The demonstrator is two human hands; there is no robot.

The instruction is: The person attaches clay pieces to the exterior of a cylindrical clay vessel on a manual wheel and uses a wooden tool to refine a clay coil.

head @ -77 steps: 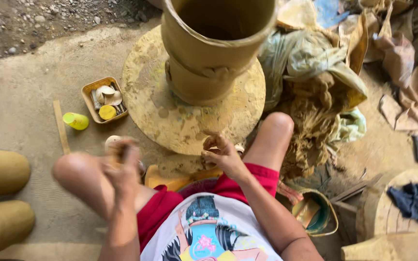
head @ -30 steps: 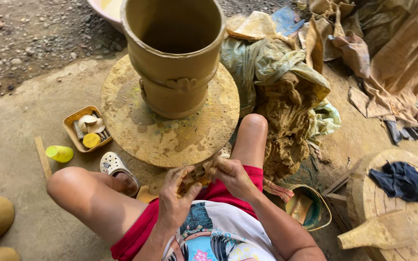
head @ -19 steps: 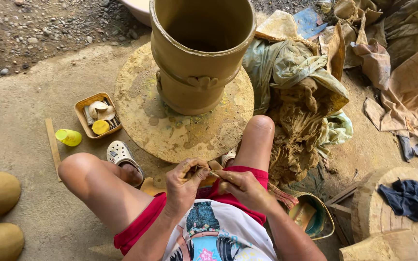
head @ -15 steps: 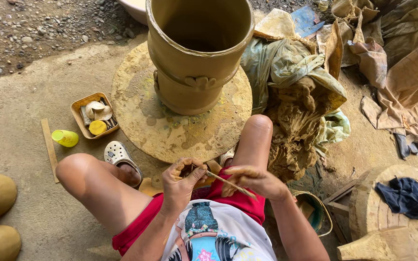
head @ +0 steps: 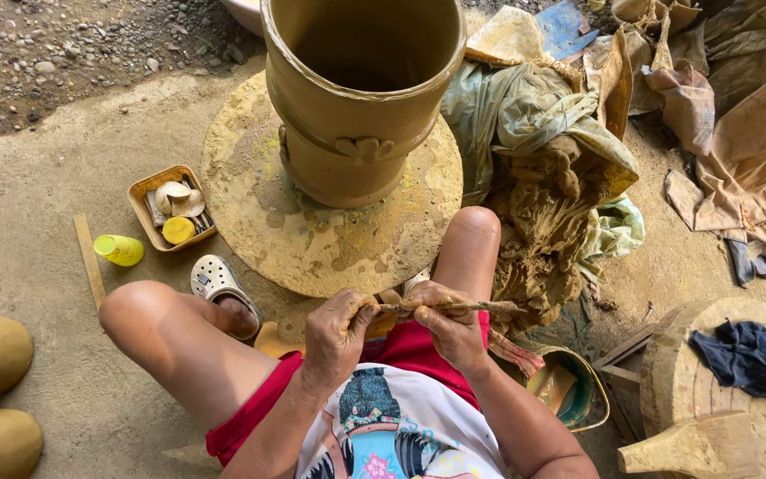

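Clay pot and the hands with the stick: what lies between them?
In the head view, only the bare, clay-smeared front of the round turntable lies between the clay pot and the hands, left hand and right hand, gripping the thin stick.

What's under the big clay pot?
The big clay pot stands on a round, clay-smeared wheel. The wheel's middle is covered by the pot, and whatever holds the wheel up is hidden beneath it.

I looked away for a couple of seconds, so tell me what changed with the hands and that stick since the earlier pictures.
The left hand and right hand, apart over the knees at first, came together in front of the lap. Both took hold of the thin stick, which now lies level between them, its tip past the right hand. The clay pot, turntable and tool tray stayed put.
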